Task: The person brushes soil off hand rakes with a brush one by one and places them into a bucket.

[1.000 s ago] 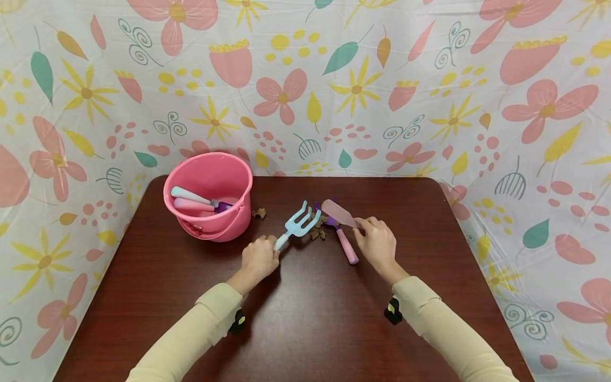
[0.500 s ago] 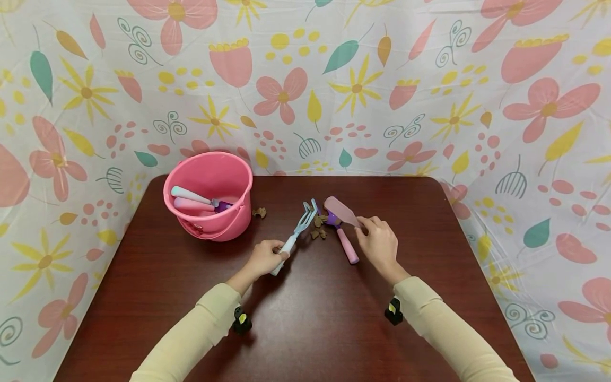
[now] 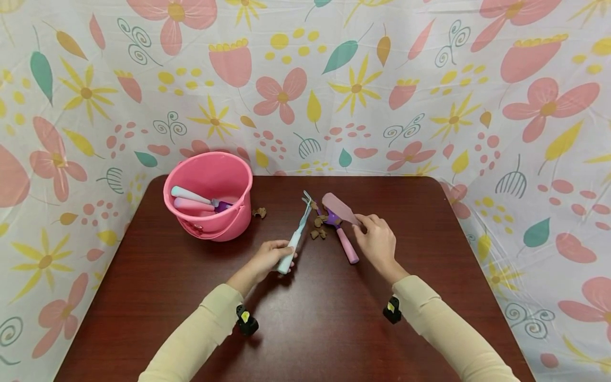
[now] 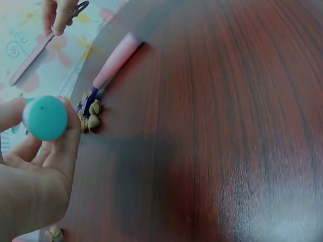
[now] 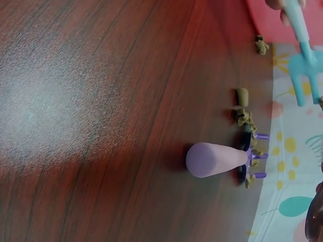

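Observation:
My left hand (image 3: 265, 260) grips the pale handle of a light blue garden hand fork (image 3: 293, 247), its tines turned edge-on above the table. In the left wrist view the handle's teal butt end faces the camera. My right hand (image 3: 378, 243) pinches a flat pink-bladed tool (image 3: 340, 208) by one end; a dark loop shows beyond its fingers in the left wrist view. Between the hands a purple hand fork with a pink handle (image 3: 347, 246) lies on the table. Several brown, crumpled pieces (image 3: 319, 233) lie around its tines (image 5: 258, 156).
A pink bucket (image 3: 242, 215) stands at the back left, with a white-teal handle (image 3: 190, 195) and a pink handle (image 3: 193, 205) inside. Beside it lies a brown piece (image 3: 259, 213). A flowered curtain (image 3: 305, 106) hangs behind the dark wooden table (image 3: 324, 318).
My left hand has rolled the light blue fork from face-up to edge-on and shifted slightly right. My right hand, with the pink-bladed tool, has hardly moved.

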Demonstrator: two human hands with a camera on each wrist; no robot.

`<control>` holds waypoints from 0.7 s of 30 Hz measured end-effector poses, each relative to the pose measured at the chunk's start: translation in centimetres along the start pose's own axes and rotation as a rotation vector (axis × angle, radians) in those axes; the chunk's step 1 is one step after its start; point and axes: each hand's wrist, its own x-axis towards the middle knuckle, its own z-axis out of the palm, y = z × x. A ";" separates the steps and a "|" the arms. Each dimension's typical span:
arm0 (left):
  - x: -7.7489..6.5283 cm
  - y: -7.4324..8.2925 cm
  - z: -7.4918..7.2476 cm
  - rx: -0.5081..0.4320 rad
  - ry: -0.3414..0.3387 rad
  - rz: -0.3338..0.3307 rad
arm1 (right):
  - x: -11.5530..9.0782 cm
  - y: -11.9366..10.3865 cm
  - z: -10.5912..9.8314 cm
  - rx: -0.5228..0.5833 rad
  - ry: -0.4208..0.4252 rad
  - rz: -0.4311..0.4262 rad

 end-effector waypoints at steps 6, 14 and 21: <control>0.7 -0.3 0.2 -0.150 -0.059 0.006 | 0.3 -0.7 0.0 0.033 0.018 0.006; 1.1 -0.6 0.4 -0.306 -0.142 0.011 | 0.5 -1.7 0.3 0.104 -0.020 -0.024; 1.1 -0.8 0.5 -0.411 -0.269 0.026 | 0.3 -2.8 0.5 0.146 -0.077 -0.096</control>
